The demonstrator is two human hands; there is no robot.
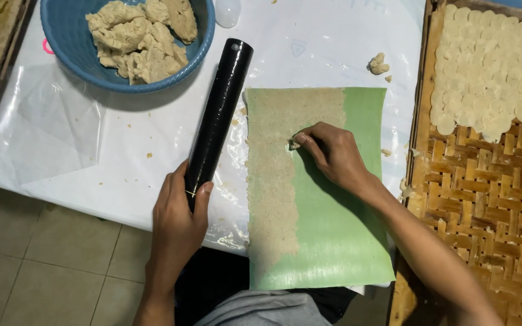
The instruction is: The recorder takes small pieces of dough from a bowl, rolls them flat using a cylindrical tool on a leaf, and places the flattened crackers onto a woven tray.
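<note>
1. Tiled floor is seen at the lower left, and above it a desk [122,181] covered with glossy white plastic sheeting, on which everything rests.
2. At the left hand [176,223], the grip is closed around the near end of a black rolling pin [219,115]; the pin lies on the sheeting and points toward 1 o'clock. It is judged rigid, smooth and rather slippery, so it is best held near its ends.
3. At the right hand [333,154], the fingertips are pinched together on a small scrap at the edge of the rolled dough [273,181]. Whether the scrap is fully lifted cannot be told.
4. The dough is spread as a thin, pale beige, grainy layer over the left part of a green sheet [339,235], with ragged edges. It is judged soft, light and easily torn, so it is better lifted by way of the sheet beneath it.
5. Toward 11 o'clock stands a blue bowl [61,45] of lumpy dough pieces [140,36].
6. Toward 3 o'clock a woven bamboo tray [484,199] carries rows of pale round discs [490,66].
7. A loose dough crumb [379,63] lies toward 1 o'clock of the sheet.
</note>
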